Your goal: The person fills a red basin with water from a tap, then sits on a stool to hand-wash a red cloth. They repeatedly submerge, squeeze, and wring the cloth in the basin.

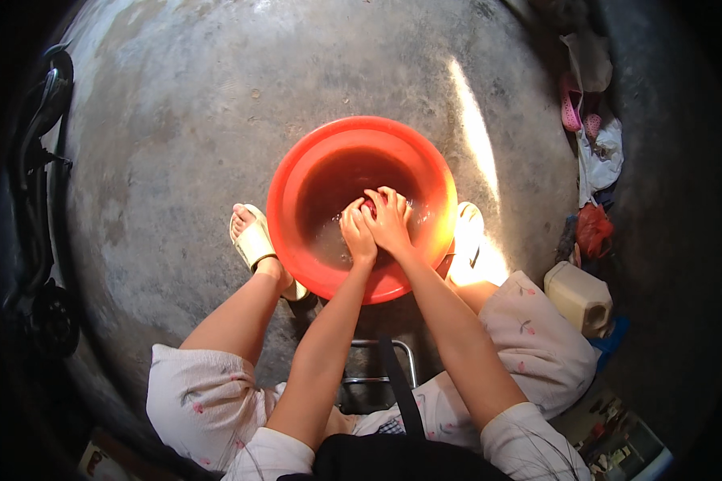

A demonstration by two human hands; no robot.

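Observation:
A round red plastic basin (361, 127) stands on the floor between my feet, with murky water (331, 237) in it. Over the water, near the basin's middle, my left hand (357, 231) and my right hand (390, 219) are pressed together around a dark red, wet item (370, 205). Only a little of that item shows between the fingers, so its kind cannot be told; it may be cloth. Small splashes glint beside both hands.
Grey concrete floor (216, 120) surrounds the basin, with a sunlit strip on the right. A plastic jerrycan (577, 297), a red plastic bag (594, 230) and pink clogs (570, 103) lie along the right side. A dark wheeled vehicle (42, 180) stands at the left.

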